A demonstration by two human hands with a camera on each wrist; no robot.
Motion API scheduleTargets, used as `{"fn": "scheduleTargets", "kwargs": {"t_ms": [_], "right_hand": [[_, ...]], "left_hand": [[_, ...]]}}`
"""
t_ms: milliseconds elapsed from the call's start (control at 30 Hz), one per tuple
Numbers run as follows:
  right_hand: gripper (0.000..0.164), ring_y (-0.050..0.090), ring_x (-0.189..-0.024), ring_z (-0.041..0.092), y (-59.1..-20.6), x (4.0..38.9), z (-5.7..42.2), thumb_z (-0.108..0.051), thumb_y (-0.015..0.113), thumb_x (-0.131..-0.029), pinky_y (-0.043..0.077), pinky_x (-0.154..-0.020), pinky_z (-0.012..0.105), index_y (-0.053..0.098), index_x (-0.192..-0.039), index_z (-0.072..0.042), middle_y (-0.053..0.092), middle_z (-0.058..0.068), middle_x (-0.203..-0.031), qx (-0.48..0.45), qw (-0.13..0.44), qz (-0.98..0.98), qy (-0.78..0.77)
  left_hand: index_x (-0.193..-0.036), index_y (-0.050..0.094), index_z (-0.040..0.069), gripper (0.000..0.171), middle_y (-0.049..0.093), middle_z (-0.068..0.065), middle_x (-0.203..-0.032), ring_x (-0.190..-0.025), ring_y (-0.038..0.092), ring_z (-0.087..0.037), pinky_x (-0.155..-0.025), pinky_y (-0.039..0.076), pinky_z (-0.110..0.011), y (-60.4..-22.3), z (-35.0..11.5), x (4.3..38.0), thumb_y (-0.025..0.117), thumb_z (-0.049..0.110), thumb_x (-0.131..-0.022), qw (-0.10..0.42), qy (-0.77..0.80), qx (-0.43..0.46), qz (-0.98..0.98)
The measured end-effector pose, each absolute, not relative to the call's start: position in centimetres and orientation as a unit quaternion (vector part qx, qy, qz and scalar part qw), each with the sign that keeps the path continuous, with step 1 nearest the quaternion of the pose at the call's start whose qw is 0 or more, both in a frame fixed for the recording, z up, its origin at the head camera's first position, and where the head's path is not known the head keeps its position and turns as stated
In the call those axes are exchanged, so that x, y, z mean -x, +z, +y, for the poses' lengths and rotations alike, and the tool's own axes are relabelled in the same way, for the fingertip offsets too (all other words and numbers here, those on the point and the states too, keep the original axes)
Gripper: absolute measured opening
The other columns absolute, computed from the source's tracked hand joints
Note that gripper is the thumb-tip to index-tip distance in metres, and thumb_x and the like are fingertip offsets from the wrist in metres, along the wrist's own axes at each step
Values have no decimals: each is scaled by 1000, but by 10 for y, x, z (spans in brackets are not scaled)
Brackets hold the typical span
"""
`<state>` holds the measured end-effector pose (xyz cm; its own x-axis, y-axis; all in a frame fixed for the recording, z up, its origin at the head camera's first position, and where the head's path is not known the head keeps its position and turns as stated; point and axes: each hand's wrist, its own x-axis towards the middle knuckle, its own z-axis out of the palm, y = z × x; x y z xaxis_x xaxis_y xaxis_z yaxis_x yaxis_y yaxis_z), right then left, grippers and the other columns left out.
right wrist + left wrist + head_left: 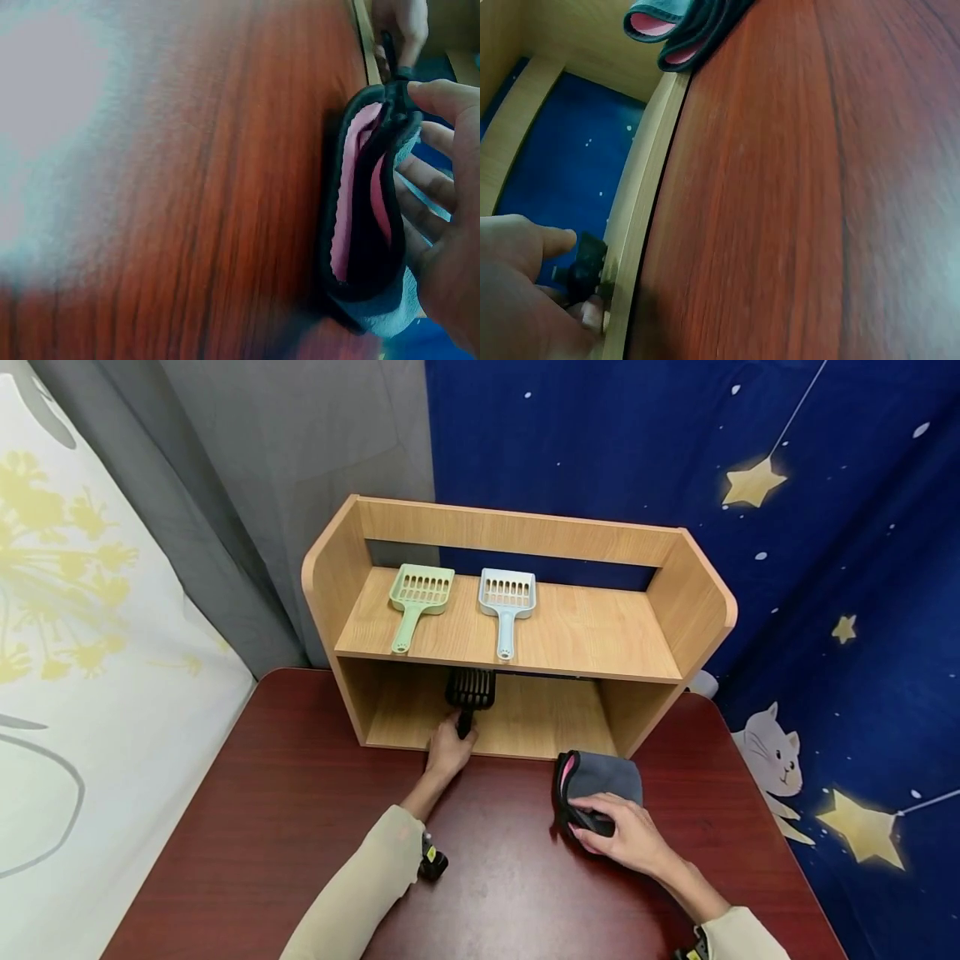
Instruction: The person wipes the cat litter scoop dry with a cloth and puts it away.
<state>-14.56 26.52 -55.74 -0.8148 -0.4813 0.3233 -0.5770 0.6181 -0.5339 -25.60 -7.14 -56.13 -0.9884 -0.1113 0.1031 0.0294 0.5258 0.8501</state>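
My left hand (448, 749) grips the handle of a black litter scoop (470, 688) at the front of the wooden shelf's lower level. The slotted head of that scoop points into the shelf, partly under the upper board. In the left wrist view its dark handle (585, 270) shows between thumb and fingers. On the table, close to the shelf's right front, lies a folded grey cloth item (609, 774) with black edging and pink lining. My right hand (626, 835) pinches its black edge, thumb on the trim (397, 96) and fingers behind the fold.
A two-level wooden shelf (600, 627) stands at the back of the dark red table (510, 893). On its upper level lie a green litter scoop (422, 599) and a pale blue one (507, 602), handles forward. Curtains (570, 435) hang behind.
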Motion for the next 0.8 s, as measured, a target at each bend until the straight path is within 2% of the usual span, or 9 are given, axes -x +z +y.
{"fn": "scheduleTargets", "kwargs": {"t_ms": [67, 133, 367, 533, 633, 800], "right_hand": [[41, 69, -109, 9, -556, 143, 263, -31, 92, -82, 59, -87, 37, 79, -121, -28, 73, -16, -117, -302, 92, -910, 268], [38, 68, -110, 9, -553, 142, 262, -35, 91, -83, 59, -86, 43, 80, -119, -29, 72, -17, -116, -309, 90, -915, 246], [35, 67, -111, 11, -551, 141, 262, -40, 87, -87, 59, -83, 43, 81, -119, -28, 70, -16, -119, -303, 67, -922, 230], [31, 68, -112, 11, -550, 146, 265, -30, 86, -90, 58, -90, 40, 81, -119, -22, 73, -12, -118, -316, 53, -899, 298], [29, 68, -112, 14, -548, 148, 270, -21, 85, -91, 58, -89, 34, 80, -119, -17, 75, -7, -118, -324, 53, -882, 339], [32, 69, -111, 18, -541, 153, 288, -13, 86, -89, 56, -88, 22, 78, -119, -9, 75, 0, -118, -323, 84, -875, 351]], "left_hand": [[-140, 62, -3, 46, 71, -26, -125, -118, 67, -44, -99, 52, -58, -559, -75, 254, 72, 19, -101, 67, -485, -12, -872], [-145, 56, -6, 55, 67, -28, -134, -125, 63, -45, -103, 50, -58, -557, -79, 251, 73, 21, -100, 66, -480, -1, -875], [-150, 52, -5, 65, 55, -29, -149, -139, 51, -46, -113, 43, -58, -552, -96, 242, 76, 25, -98, 60, -440, 32, -895], [-154, 48, -6, 73, 51, -33, -150, -139, 50, -49, -112, 43, -61, -550, -116, 227, 78, 29, -97, 64, -409, 54, -909], [-156, 47, -3, 78, 51, -32, -151, -138, 50, -49, -110, 44, -62, -548, -130, 215, 80, 33, -96, 82, -380, 67, -919], [-157, 47, 2, 82, 53, -26, -151, -138, 50, -45, -110, 44, -61, -546, -153, 200, 83, 36, -92, 119, -339, 106, -927]]}}
